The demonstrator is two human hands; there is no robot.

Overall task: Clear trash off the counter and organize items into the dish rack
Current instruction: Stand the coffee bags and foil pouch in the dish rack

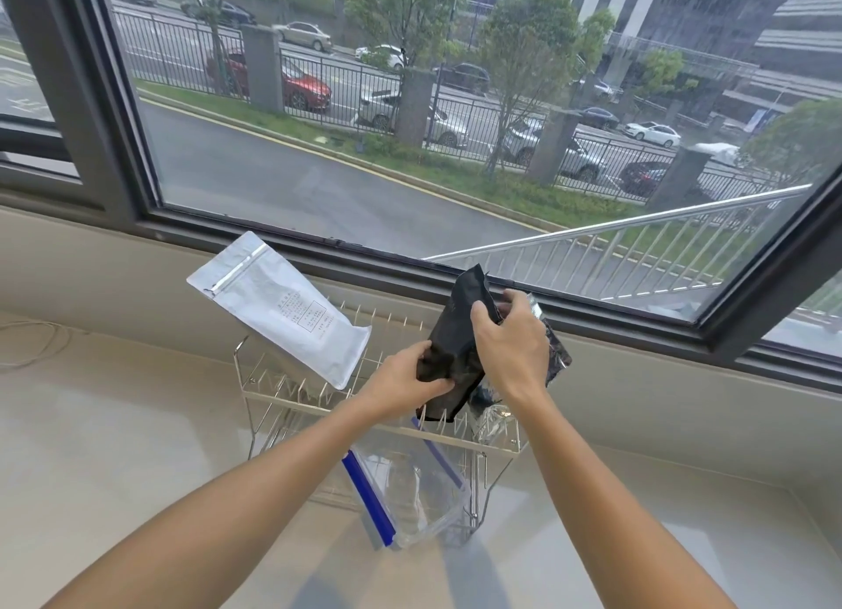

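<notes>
Beneath a wide window, the pale glossy bench [136, 449] carries a wire dish rack [291, 394] at the frame's centre. Both hands pinch a crumpled black foil pouch [460, 335] above the rack's right side: left hand [405, 380] gripping its lower part, right hand [510, 339] its upper edge. A white zip pouch [282, 307] leans in the rack's left; a clear blue-striped zip bag [410, 485] hangs at its front.

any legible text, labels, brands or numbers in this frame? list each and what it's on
None readable.
White pouch in the dish rack: boxed block of small grey print, too small to read.
Black pouch, held by both hands: no print visible.
Clear zip bag: no print visible.
</notes>
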